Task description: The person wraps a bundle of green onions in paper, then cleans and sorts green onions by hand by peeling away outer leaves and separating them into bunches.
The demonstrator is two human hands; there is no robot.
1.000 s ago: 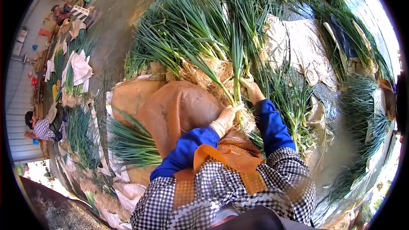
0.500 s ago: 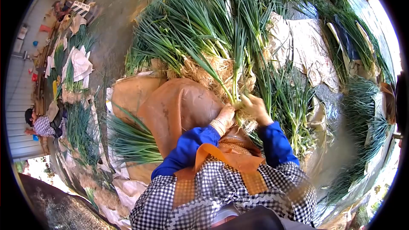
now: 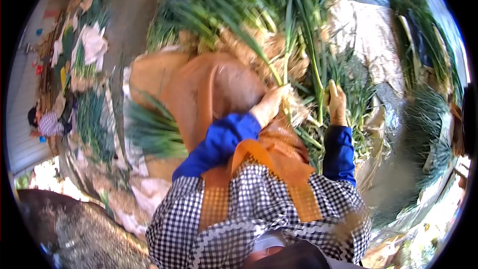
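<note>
My left hand (image 3: 271,103) is closed around the lower stalks of a few green onions (image 3: 283,72). Their green leaves point away from me, and pale stringy roots (image 3: 298,109) hang beside the hand. Off to the right, my right hand (image 3: 337,103) is raised with its fingers stretched out and nothing visible in them. It is beside a long upright green onion stalk (image 3: 317,72), close to loose leaves and trimmings (image 3: 356,104). A brown waterproof apron (image 3: 199,99) covers my knee, just left of my left hand.
A large heap of green onions (image 3: 199,15) lies in front, roots toward me. Another bunch (image 3: 154,127) rests at my left. Pale sacking (image 3: 368,40) lies at the right, with more onions (image 3: 425,124) beyond. A person in a checked top (image 3: 50,123) is at far left.
My right hand has moved away from my left hand to the right, and its fingers have straightened. The left hand still grips the stalks. The whole view has shifted, with the heap higher in it.
</note>
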